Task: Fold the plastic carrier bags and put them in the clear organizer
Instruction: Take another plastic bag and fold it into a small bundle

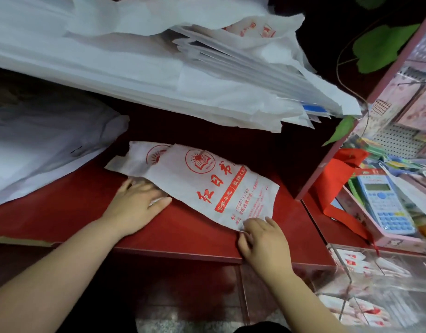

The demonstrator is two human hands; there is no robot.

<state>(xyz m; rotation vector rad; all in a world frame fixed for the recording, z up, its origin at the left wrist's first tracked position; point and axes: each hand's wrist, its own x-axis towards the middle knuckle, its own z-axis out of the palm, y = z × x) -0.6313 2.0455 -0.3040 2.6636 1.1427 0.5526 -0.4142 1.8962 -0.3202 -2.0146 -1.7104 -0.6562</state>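
Carrier bag [214, 186]: red Chinese characters; a number starting 1553613; smaller print illegible.

Your left hand [137, 203] covered the near-left edge of the printed carrier bag [221, 186], your right hand [262, 239] hid its near corner so a pinch or a mere press could not be told, and its small red print was too fine to read. A second bag [140, 157] beneath showed only its handle end, and the pile of white bags [135, 68] behind was cut off by the top and left edges. The clear organizer [337, 265] was clipped at the right and bottom edges, its folded bags [373, 313] blurred through the walls.
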